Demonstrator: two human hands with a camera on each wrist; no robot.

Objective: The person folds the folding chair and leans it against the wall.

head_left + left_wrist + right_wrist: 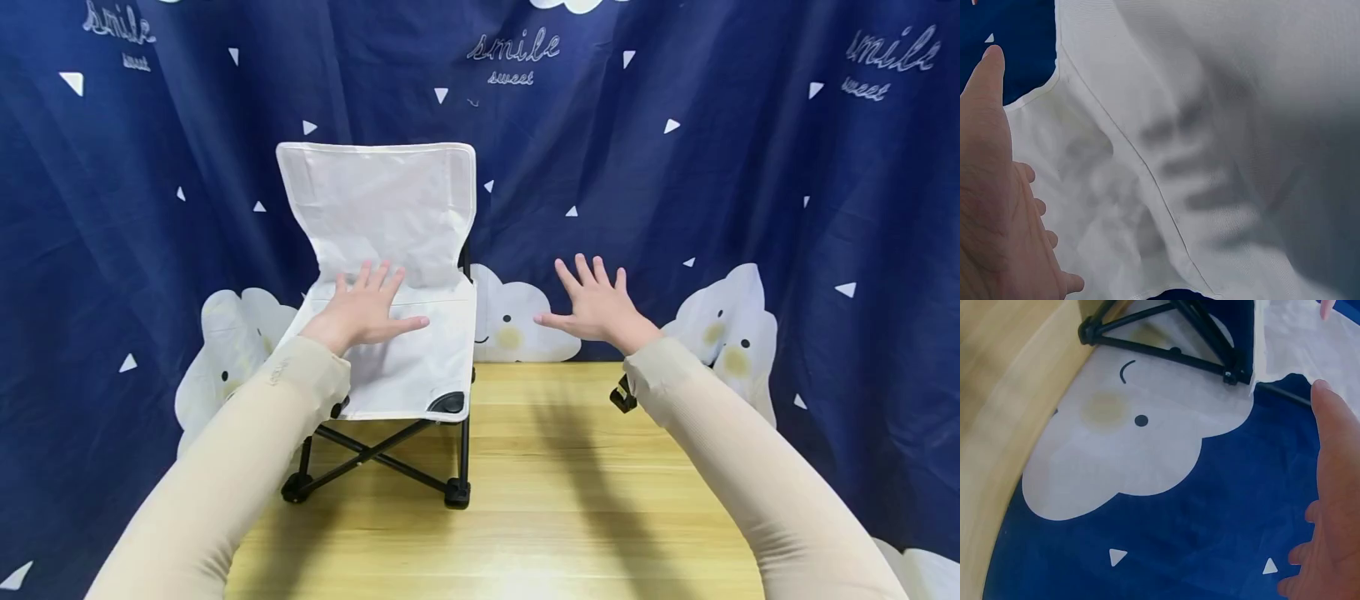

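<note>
A white folding chair (405, 350) with a black crossed-leg frame stands on the wooden surface, left of centre in the head view. My left hand (363, 310) is held out over its seat, fingers spread and holding nothing. In the left wrist view, the shadow of fingers falls on the white chair fabric (1147, 87) beside the left hand (1004, 206). To the chair's right, my right hand (596, 304) hovers with fingers spread, nothing in it. The right wrist view shows the chair's black legs (1160, 353) beyond the right hand (1338, 487).
The light wooden surface (525, 483) runs under the chair and bears the arms' shadows. Behind hangs a dark blue curtain (637, 192) printed with clouds, white triangles and lettering. A small black object (622, 395) shows beside the right sleeve (720, 433).
</note>
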